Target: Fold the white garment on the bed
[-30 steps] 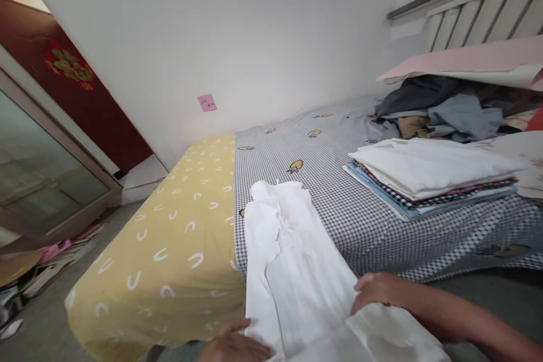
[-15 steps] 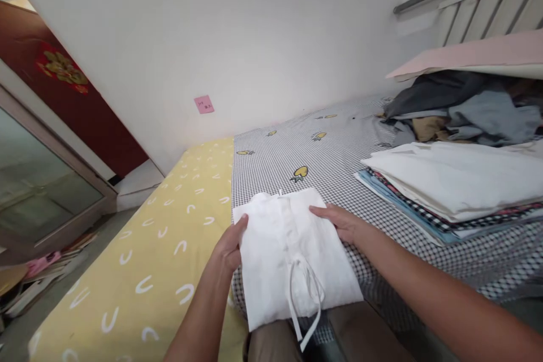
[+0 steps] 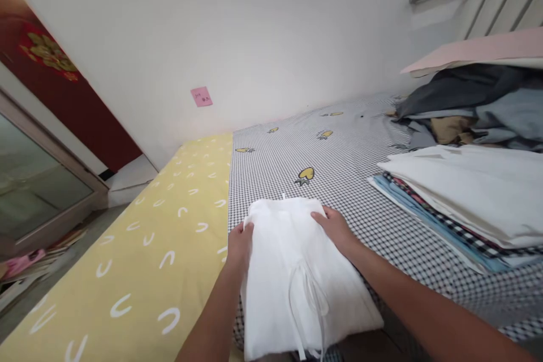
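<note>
A folded white garment (image 3: 284,277) with a tied drawstring bow lies at the near edge of the bed, its lower end toward my lap. My left hand (image 3: 241,243) grips its upper left edge, thumb on top and fingers tucked beneath. On the opposite side, my right hand (image 3: 335,229) pinches the upper right corner in the same way. The checked bedsheet (image 3: 280,164) with yellow pineapple prints spreads under and beyond the garment.
To the right sits a stack of folded clothes (image 3: 462,181), white on top. Behind it is a heap of grey and dark clothes (image 3: 462,90) under a pink board (image 3: 479,51). Yellow patterned cloth (image 3: 169,226) covers the left side. A white wall (image 3: 271,39) stands behind.
The garment has come slightly closer to me, and its upper part looks smoother. Both hands have stayed on its upper corners. The view has shifted a little to the left.
</note>
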Available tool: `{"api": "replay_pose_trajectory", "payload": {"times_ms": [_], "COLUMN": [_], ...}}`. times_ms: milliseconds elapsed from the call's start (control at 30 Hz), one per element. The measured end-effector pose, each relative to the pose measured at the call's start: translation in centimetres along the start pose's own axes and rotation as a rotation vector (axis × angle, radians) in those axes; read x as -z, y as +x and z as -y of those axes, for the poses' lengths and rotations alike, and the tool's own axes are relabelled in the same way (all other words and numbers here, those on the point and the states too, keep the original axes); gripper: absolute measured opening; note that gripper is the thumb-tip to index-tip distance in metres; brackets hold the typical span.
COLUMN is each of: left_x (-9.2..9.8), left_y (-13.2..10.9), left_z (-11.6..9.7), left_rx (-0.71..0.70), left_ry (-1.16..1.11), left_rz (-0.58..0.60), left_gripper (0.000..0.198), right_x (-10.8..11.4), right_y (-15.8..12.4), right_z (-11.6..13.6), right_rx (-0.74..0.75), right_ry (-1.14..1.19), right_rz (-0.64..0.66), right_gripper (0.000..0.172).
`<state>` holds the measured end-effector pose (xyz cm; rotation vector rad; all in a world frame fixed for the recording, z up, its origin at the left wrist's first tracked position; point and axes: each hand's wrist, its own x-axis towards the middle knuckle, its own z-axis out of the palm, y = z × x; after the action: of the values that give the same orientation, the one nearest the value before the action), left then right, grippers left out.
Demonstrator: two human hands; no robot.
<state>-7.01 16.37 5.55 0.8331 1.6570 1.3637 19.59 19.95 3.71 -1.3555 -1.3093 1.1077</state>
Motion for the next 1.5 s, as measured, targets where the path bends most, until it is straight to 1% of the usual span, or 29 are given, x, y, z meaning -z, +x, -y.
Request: {"api": "replay_pose_trajectory", "payload": {"times_ms": [100,167,233,300,333,367,400,433,467,500,533,567,600,633,667,700,767,833,1067,1233,1333,1400,1500], "left_x": [-0.5,-0.7,-0.6,-0.3,-0.1,0.0,0.0,-0.1,-0.4,-0.8,-1.3,-1.8,-2.3,-2.7,-3.0,-3.3,-3.5,-3.6,-3.9,-3.7,-3.3,-2.9,-2.4], "left_y": [0.4,0.6,0.4,-0.3,-1.0,-1.8,-2.7,-3.8,-4.8,-5.7,-6.4,-7.0,-7.3,-7.4,-7.4,-7.2,-6.7,-6.3,-6.6,-6.9,-6.6,-6.1,-5.1], "left_z": [-0.6,-1.1,-1.7,-2.7,-3.3,-3.9,-4.4,-4.7,-4.8,-4.6,-4.1,-3.4,-2.5,-1.5,-0.5,0.4,1.5,1.8,1.4,1.7,1.4,0.9,0.2], "left_rx": [-0.053,-0.07,-0.082,-0.111,-0.137,-0.194,-0.283,-0.397,-0.52,-0.633,-0.715,-0.75,-0.735,-0.693,-0.641,-0.59,-0.519,-0.488,-0.466,-0.516,-0.535,-0.518,-0.437], "left_ry": [0.054,0.11,0.172,0.233,0.255,0.286,0.338,0.414,0.514,0.638,0.776,0.912,1.027,1.121,1.191,1.235,1.268,1.274,1.261,1.207,1.157,1.166,1.227], "left_rz": [-0.053,-0.106,-0.178,-0.266,-0.309,-0.341,-0.355,-0.343,-0.298,-0.22,-0.11,0.015,0.135,0.229,0.288,0.311,0.297,0.289,0.286,0.239,0.228,0.211,0.154], "left_gripper": [0.034,0.032,0.035,0.045,0.048,0.049,0.047,0.044,0.042,0.041,0.043,0.044,0.045,0.047,0.049,0.051,0.055,0.056,0.058,0.059,0.062,0.061,0.058], "right_x": [0.0,0.0,0.2,0.4,0.5,0.4,0.1,-0.3,-0.9,-1.7,-2.6,-3.4,-4.3,-5.0,-5.6,-5.9,-6.3,-6.2,-6.1,-6.1,-6.1,-6.1,-6.0], "right_y": [0.4,0.7,0.6,-0.2,-0.9,-1.8,-2.8,-3.9,-5.0,-5.9,-6.7,-7.1,-7.4,-7.4,-7.2,-6.9,-6.2,-5.8,-5.4,-5.5,-5.7,-5.9,-5.9], "right_z": [0.3,0.7,1.5,2.6,3.2,3.9,4.5,5.0,5.3,5.3,5.0,4.6,3.9,3.2,2.5,1.8,0.9,0.6,0.6,0.6,0.8,1.0,1.1], "right_rx": [0.057,0.051,0.062,0.17,0.262,0.364,0.462,0.547,0.607,0.637,0.637,0.611,0.566,0.508,0.45,0.403,0.354,0.349,0.345,0.335,0.349,0.356,0.358], "right_ry": [-0.193,-0.294,-0.372,-0.492,-0.556,-0.616,-0.668,-0.719,-0.771,-0.826,-0.883,-0.936,-0.983,-1.02,-1.048,-1.066,-1.083,-1.089,-1.094,-1.098,-1.093,-1.091,-1.086], "right_rz": [-0.121,-0.162,-0.206,-0.31,-0.367,-0.411,-0.427,-0.409,-0.359,-0.286,-0.199,-0.103,-0.008,0.072,0.129,0.168,0.199,0.201,0.205,0.2,0.181,0.174,0.178], "right_gripper": [0.041,0.04,0.055,0.069,0.071,0.068,0.064,0.059,0.055,0.052,0.051,0.05,0.05,0.051,0.052,0.053,0.054,0.054,0.054,0.054,0.054,0.054,0.053]}}
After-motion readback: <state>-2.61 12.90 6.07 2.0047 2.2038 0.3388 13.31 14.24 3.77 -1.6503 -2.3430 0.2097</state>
